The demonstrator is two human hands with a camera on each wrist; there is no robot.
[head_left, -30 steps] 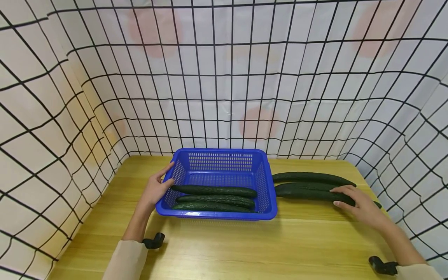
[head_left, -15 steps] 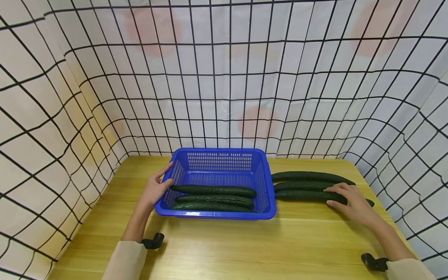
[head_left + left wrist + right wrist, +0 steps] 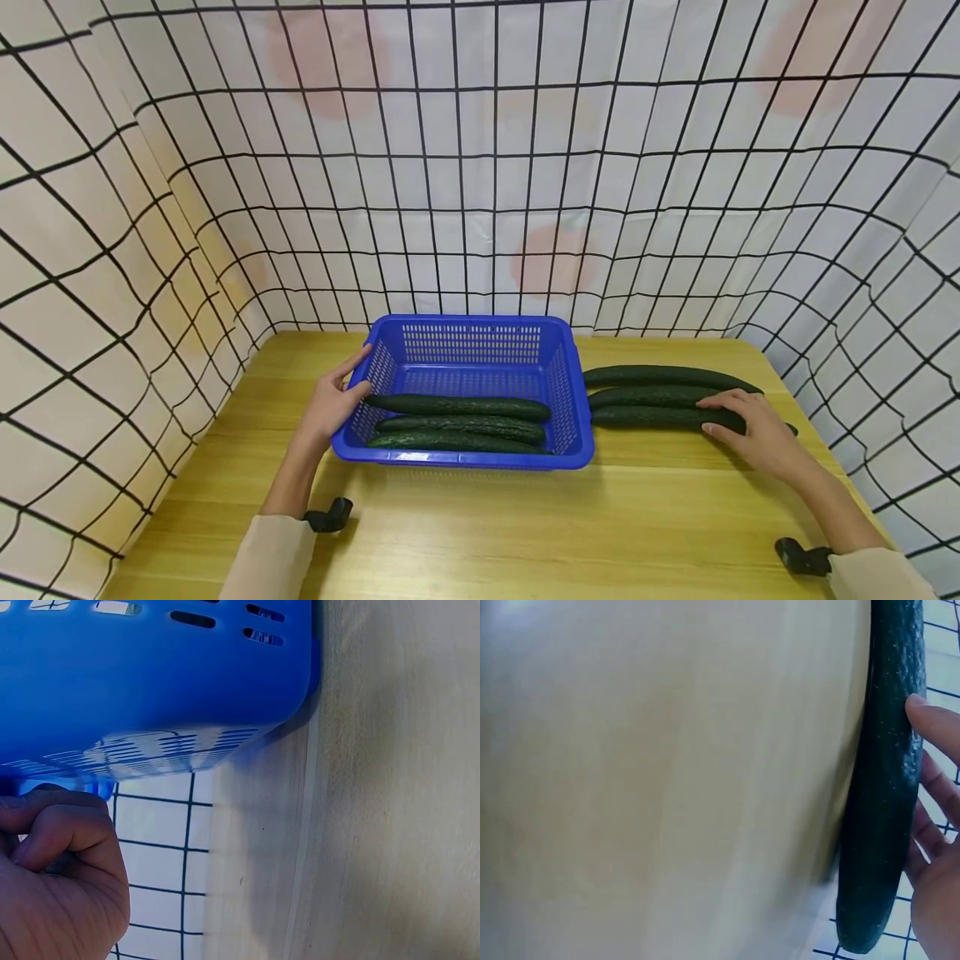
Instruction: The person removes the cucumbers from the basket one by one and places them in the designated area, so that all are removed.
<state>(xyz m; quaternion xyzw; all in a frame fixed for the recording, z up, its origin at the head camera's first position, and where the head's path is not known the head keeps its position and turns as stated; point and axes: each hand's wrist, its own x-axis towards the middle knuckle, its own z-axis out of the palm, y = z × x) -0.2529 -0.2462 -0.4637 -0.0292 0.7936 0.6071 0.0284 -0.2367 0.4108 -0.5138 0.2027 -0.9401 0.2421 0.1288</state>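
**Right hand on nearest loose cucumber, left hand steadying basket**

Right hand (image 3: 757, 433) lies over the right end of the front cucumber (image 3: 652, 418), fingers curled over the top, thumb on the near side. Wrist view shows fingertips (image 3: 934, 724) against the dark skin, but whether the wrap is complete, can't tell. It reads as a light hold with the cucumber resting on the wooden table (image 3: 525, 533). This cucumber is the closest of three lying parallel just right of the blue basket (image 3: 465, 333); middle cucumber (image 3: 648, 396) touches it, the far cucumber (image 3: 667, 377) sits just behind that.

Left hand (image 3: 330, 408) is on the basket's left wall, thumb hooked over the rim, fingers against the outside. Wrist view shows curled fingers (image 3: 60, 825) right under the rim, so it's gripping the edge.

Basket already holds three cucumbers in basket (image 3: 461, 421), lengthwise, packed side by side toward the near wall. Free floor space is at the back.

Handling judgement:
- long, stiff, moderately heavy, so an end grip would lever and tip it
- skin is bumpy with a slight sheen, likely a bit slippery, wrap it rather than pinch
- better hold is nearer mid-length, the hand is now well off centre
- firm but it bruises or snaps if bent, so set it down flat

Grid-pattern cloth (image 3: 480, 167) encloses the table on three sides
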